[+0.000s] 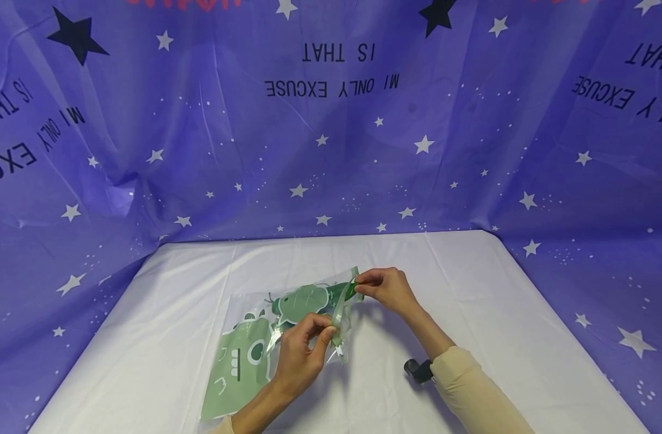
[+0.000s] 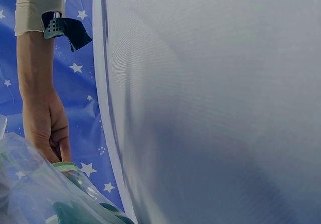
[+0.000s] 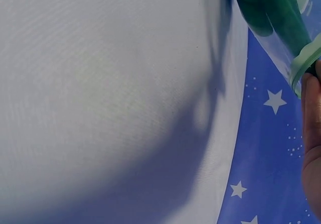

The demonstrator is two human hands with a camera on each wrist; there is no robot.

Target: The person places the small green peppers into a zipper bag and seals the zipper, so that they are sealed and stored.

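Note:
A clear zip bag point(image 1: 304, 304) with green cartoon prints and a pale green zip edge is held over the table. My left hand point(image 1: 304, 352) pinches its zip edge between thumb and fingers. At the bag's mouth my right hand point(image 1: 387, 291) pinches the end of a long, smooth dark green thing point(image 3: 268, 13), most of which is inside the bag; its kind cannot be told. In the left wrist view, the right hand point(image 2: 47, 126) meets the pale green rim. Left of the held bag, a clear bag with a green cartoon face point(image 1: 241, 371) lies on the table.
A white cloth point(image 1: 461, 313) covers the table. Blue-purple curtains point(image 1: 331, 169) with stars and upside-down lettering hang behind and at both sides. A small black device point(image 1: 418, 371) sits at the right wrist by the beige sleeve point(image 1: 474, 386).

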